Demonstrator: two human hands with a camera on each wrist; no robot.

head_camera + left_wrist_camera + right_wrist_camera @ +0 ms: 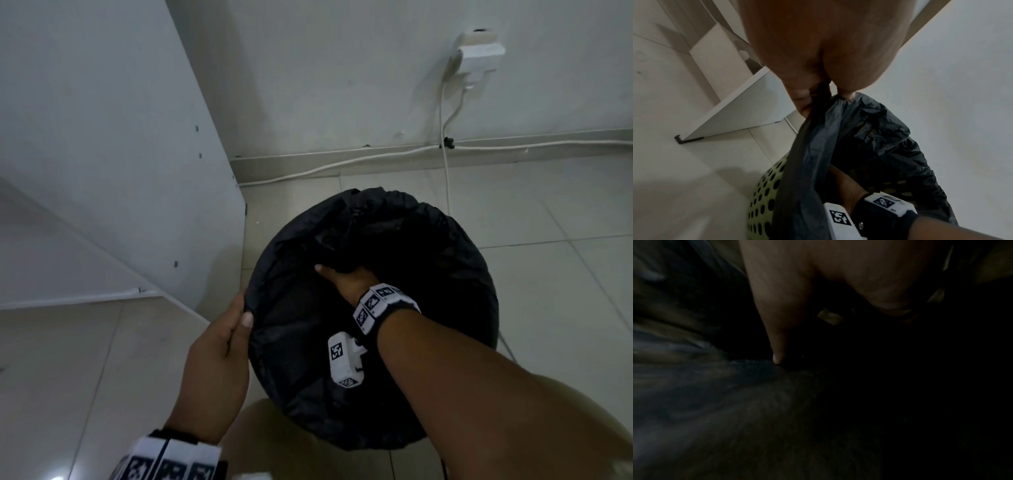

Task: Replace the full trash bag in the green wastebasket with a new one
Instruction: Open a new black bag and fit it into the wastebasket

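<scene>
The green wastebasket (764,191), its wall perforated with round holes, stands on the tiled floor (513,212) near the corner formed by a white cabinet panel (102,137) and the wall (342,68). From the head view the basket itself is hidden beneath a black trash bag (428,246), whose mouth is draped over the rim all round and whose body hangs into the interior.

The left hand (219,359) is at the near-left edge of the rim. Its thumb and fingers are curled and pinch a fold of the bag's edge; the left wrist view confirms the plastic gathered between the fingertips and lifted slightly off the rim.

The right hand (346,277) reaches down inside the bag, forearm crossing the opening from the lower right. Its fingers are buried in crumpled plastic near the centre, with only the thumb and back of the hand showing. The right wrist view is dark; one extended finger (777,344) is seen touching the plastic, the others are not legible. Whether this hand grips the plastic or merely presses it cannot be determined.

Both wrists carry white marker bands. On the wall, a white plug adapter (479,51) sits in a socket, with white cable (444,144) running down to the baseboard and along it.
</scene>
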